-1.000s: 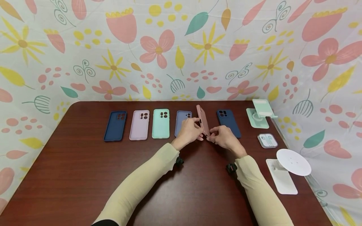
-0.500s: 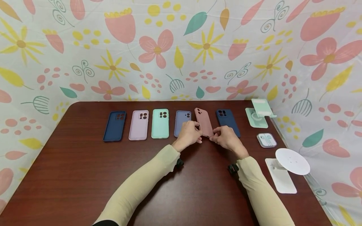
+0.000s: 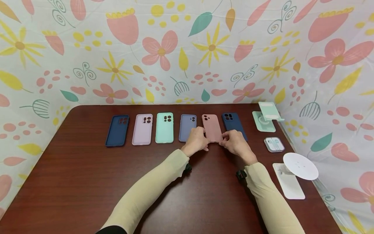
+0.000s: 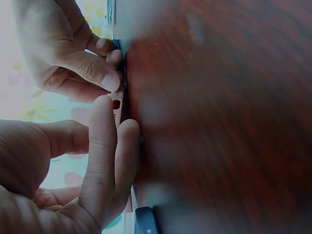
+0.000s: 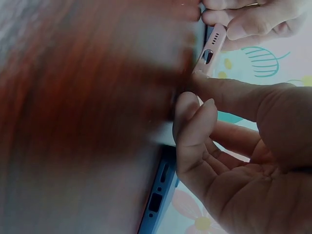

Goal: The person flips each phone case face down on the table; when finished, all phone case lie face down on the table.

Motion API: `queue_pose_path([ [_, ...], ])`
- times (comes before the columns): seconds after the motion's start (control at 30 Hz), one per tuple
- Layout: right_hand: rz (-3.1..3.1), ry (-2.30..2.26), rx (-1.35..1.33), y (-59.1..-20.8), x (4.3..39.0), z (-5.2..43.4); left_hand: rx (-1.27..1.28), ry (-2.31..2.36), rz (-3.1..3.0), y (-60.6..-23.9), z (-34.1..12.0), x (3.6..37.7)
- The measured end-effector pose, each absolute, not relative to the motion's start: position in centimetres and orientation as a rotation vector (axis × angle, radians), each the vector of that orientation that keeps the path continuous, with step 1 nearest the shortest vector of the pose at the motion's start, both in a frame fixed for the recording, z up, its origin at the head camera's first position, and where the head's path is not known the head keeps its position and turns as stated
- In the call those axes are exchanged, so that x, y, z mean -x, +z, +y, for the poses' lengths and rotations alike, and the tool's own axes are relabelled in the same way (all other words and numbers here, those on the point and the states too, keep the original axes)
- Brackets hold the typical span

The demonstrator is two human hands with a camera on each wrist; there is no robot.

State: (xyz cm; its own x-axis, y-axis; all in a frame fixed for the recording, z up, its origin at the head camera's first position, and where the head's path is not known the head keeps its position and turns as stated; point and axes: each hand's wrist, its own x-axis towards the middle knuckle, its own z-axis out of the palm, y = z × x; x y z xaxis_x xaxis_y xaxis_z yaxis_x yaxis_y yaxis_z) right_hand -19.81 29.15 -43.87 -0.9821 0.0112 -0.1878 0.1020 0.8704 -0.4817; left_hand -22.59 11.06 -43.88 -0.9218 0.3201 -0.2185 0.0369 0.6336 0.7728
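- My left hand pinches the near left corner of the pink phone case, fingers curled down onto its bottom edge.
- My right hand pinches the near right corner of the same case, thumb and forefinger closed on it.
- Between my 2 hands the case lies flat on the dark wooden table, back up, its camera cutout at the end away from me.
- In the left wrist view, my fingertips press against the case's thin bottom rim, where a port cutout shows.
- In the right wrist view, the same rim shows a port slot and a row of small holes just above my thumb.
- Just left of my grip lies a lavender-blue case; beyond it a mint case, a lilac case and a navy case, all in 1 row.
- Just right of my grip lies another dark blue case, partly hidden by my right hand.
- Further right stand a mint phone stand, a small earphone box and a white round stand.
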Motion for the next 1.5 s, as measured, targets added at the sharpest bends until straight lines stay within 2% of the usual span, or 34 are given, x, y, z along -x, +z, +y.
queue_pose_path([
  [0.37,2.913,-0.744,-0.081,-44.3,19.8,29.1,-0.328,1.082,2.588,-44.2,11.3,22.6],
  [0.77,2.978,-0.757,-0.076,-43.8,19.2,28.4,-0.325,1.176,2.512,-43.5,10.2,22.5],
  [1.13,2.992,-0.888,0.006,-42.5,18.3,25.1,-0.424,1.073,2.608,-41.5,6.0,22.4],
  [1.5,2.897,-0.969,0.056,-43.2,18.5,21.9,-0.392,1.001,2.668,-42.0,1.8,23.4],
])
